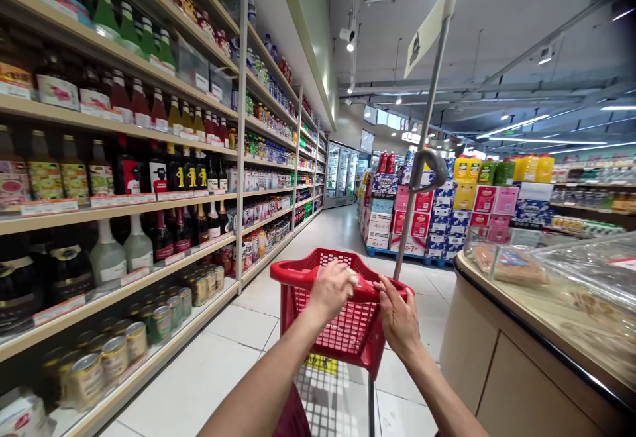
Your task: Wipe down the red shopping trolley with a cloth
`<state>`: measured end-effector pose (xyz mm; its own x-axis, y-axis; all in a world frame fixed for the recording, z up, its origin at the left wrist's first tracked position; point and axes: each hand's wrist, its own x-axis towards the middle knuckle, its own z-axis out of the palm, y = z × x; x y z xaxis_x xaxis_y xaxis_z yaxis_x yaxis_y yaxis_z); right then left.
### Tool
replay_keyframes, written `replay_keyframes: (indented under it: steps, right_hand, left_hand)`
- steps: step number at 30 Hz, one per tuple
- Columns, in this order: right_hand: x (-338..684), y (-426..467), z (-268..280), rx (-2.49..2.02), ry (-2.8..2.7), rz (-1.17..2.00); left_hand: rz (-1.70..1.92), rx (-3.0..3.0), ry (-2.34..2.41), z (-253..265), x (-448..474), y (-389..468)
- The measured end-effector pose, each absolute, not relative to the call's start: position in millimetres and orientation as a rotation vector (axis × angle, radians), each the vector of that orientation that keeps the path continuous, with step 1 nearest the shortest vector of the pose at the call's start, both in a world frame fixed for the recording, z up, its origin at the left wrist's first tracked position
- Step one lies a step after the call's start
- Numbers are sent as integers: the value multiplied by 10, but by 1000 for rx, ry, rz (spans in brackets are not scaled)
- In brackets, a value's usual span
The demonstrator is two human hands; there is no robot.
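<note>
A red plastic shopping cart (334, 351) with mesh sides is right in front of me, its thick red handle (295, 271) nearest my body. My left hand (332, 288) is closed around the middle of that handle. Toward the handle's right end, my right hand (399, 311) rests with its fingers bent over it and the thumb side inward. The fingers partly cover the handle. Little of the cart's inside shows, and I cannot make out anything in it.
Shelves of bottles and cans (134, 208) line the left side. On the right stands a counter (489, 357) with packaged food behind clear panels. A metal pole (417, 185) with a sign rises beyond the cart. Stacked drink boxes (440, 222) stand ahead, and a tiled aisle (322, 228) leads to glass-door coolers.
</note>
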<state>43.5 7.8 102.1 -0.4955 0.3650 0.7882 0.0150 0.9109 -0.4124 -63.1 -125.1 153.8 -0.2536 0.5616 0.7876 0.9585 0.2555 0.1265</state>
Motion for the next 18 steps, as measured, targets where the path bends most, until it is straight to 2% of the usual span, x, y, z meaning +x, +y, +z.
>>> replay_keyframes:
  steps: [4, 10, 15, 18]
  right_hand:
    - [413, 41, 1014, -255, -2040, 422]
    - [433, 43, 1008, -265, -2035, 393]
    - [417, 57, 988, -279, -2070, 416]
    - [398, 27, 989, -251, -2055, 406]
  left_hand:
    - [-931, -1036, -1984, 1514, -794, -1485]
    - [-770, -1432, -1786, 1337, -685, -1515]
    - [-900, -915, -1884, 1314, -1114, -1914]
    - [-912, -939, -1869, 1287, -1057, -1831]
